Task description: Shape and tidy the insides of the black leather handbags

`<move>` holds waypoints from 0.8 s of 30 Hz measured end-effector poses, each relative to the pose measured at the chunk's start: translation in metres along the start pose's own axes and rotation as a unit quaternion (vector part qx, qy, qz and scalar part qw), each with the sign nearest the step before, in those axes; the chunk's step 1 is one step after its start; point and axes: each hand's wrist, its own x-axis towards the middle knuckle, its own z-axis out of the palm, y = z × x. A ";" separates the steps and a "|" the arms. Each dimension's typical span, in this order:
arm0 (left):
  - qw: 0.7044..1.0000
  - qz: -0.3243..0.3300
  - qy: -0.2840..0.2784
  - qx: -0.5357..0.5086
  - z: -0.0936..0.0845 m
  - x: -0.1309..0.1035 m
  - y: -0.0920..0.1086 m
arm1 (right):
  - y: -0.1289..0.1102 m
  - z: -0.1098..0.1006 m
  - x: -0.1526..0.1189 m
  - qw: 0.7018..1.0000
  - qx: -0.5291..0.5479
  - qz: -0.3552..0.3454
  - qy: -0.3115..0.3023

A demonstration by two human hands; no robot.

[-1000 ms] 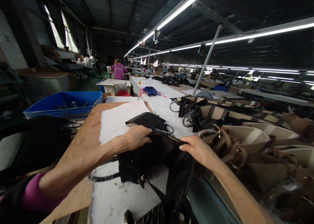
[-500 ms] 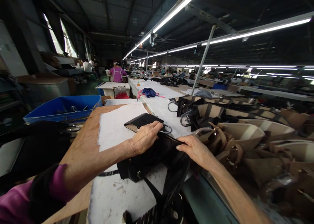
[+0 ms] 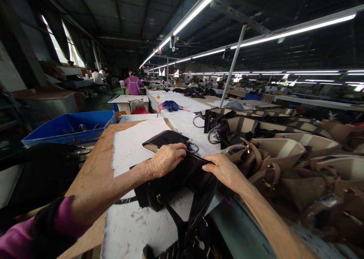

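Note:
A black handbag [image 3: 173, 179] lies on the white-covered board in front of me, its straps trailing toward me. My left hand [image 3: 167, 159] is closed over the bag's upper edge, fingers curled and partly hidden. Between thumb and fingers, my right hand [image 3: 220, 168] pinches the right end of that same edge. The edge runs taut-looking between both hands. Just beyond my left hand a black flap with a tan underside [image 3: 163, 138] sticks out. A plastic-wrapped handle ring [image 3: 193, 147] shows behind my left fingers.
Several brown handbags [image 3: 278, 153] crowd the right side, with black handbags [image 3: 227, 126] behind them. A blue bin [image 3: 68, 126] stands at the left. A blue cloth bundle [image 3: 171, 106] lies farther along the white table [image 3: 184, 120]. A person in purple [image 3: 133, 85] sits ahead.
The view has shifted slightly. Both hands keep their grip on the bag's edge, and the bag has hardly moved.

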 end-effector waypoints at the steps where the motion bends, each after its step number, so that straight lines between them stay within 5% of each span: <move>1: 1.000 -0.008 0.004 -0.005 0.000 0.001 0.001 | 0.000 0.000 -0.001 1.000 0.001 0.000 0.000; 16: 0.990 -0.131 0.054 -0.009 0.007 0.010 0.005 | -0.009 0.002 -0.006 0.999 -0.033 -0.015 0.020; 24: 0.998 -0.050 0.001 -0.045 0.006 0.014 -0.008 | -0.004 -0.002 -0.007 0.999 -0.034 -0.002 0.012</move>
